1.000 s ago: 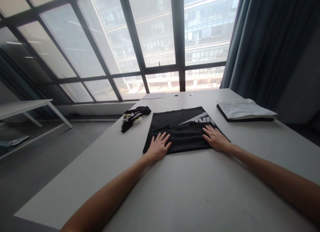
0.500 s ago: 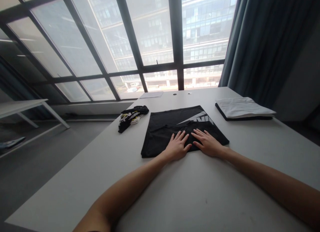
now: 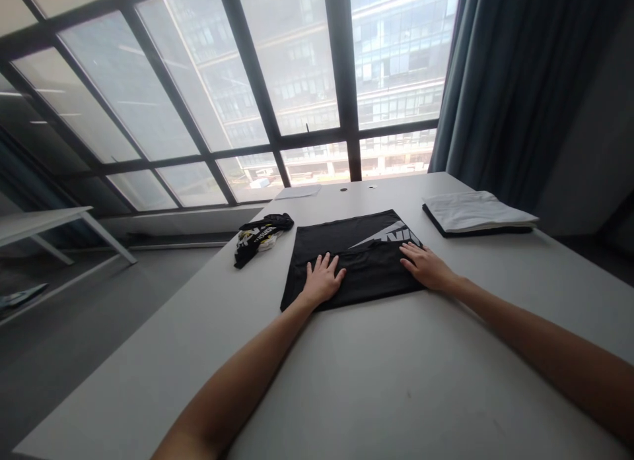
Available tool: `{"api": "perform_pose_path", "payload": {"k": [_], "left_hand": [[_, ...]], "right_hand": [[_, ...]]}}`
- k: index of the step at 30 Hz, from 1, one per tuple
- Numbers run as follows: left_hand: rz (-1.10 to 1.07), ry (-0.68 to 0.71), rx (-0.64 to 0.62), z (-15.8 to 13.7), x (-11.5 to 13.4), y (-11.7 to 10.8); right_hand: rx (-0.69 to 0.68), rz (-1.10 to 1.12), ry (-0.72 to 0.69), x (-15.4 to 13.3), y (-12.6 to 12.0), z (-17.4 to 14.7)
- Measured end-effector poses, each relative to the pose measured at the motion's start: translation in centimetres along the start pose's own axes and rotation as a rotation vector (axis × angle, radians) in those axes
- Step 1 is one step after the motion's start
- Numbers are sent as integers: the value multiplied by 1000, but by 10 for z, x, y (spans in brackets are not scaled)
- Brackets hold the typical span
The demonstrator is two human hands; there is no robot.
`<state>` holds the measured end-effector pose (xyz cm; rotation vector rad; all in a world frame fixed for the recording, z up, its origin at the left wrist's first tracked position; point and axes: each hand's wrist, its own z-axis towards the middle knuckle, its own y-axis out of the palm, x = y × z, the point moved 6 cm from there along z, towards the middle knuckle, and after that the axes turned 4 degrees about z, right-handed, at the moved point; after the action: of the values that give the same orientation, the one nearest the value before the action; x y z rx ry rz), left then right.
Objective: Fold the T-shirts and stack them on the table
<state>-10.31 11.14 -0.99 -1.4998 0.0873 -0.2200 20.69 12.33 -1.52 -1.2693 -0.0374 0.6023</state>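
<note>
A black garment with a white printed logo, probably a T-shirt [image 3: 369,275], lies on the white table, its near part folded over towards the window. My left hand [image 3: 323,279] rests flat on the left of the folded part, fingers spread. Flat on the right side of the same cloth is my right hand [image 3: 424,265], its fingers stretched out. Neither hand grips the fabric. Part of the logo shows beyond the fold, between the hands and the far edge.
A crumpled black garment [image 3: 260,237] with white and yellow print lies at the left edge of the table [image 3: 396,374]. To the right sits a folded white cloth [image 3: 478,210] over a black one. Paper [image 3: 298,191] lies at the far end, before the windows.
My hands have slid apart over the black garment, the left one leftwards and the right one rightwards. The cloth under them looks smoother in the middle.
</note>
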Motion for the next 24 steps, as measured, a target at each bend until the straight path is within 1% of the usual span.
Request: {"api": "perform_pose_path", "payload": {"k": [2, 4, 6, 9, 12, 15, 18, 20, 21, 23, 24], "left_hand": [[2, -10, 6, 1, -3, -3], [3, -40, 23, 2, -9, -8], [2, -95, 31, 4, -18, -10], [-12, -164, 12, 4, -29, -4], [-40, -181, -8, 7, -36, -2], [-73, -214, -5, 12, -53, -14], [-92, -251, 81, 14, -83, -35], [-96, -223, 157, 9, -101, -44], [-96, -183, 192, 4, -107, -46], [-71, -51, 230, -10, -111, -42], [-49, 24, 220, -17, -110, -36]], "right_hand": [[85, -14, -10, -3, -8, 2], [113, -18, -5, -3, -12, 3], [54, -20, 20, 2, -6, 3], [-62, -21, 61, 12, 7, 3], [-78, -15, 69, 16, 12, 3], [-74, -16, 84, 16, 11, 3], [-84, -19, 86, 16, 11, 3], [-82, -14, 84, 16, 11, 3], [-80, -12, 87, 16, 11, 3], [-73, -9, 98, 17, 11, 3], [-71, -8, 101, 18, 11, 3]]}}
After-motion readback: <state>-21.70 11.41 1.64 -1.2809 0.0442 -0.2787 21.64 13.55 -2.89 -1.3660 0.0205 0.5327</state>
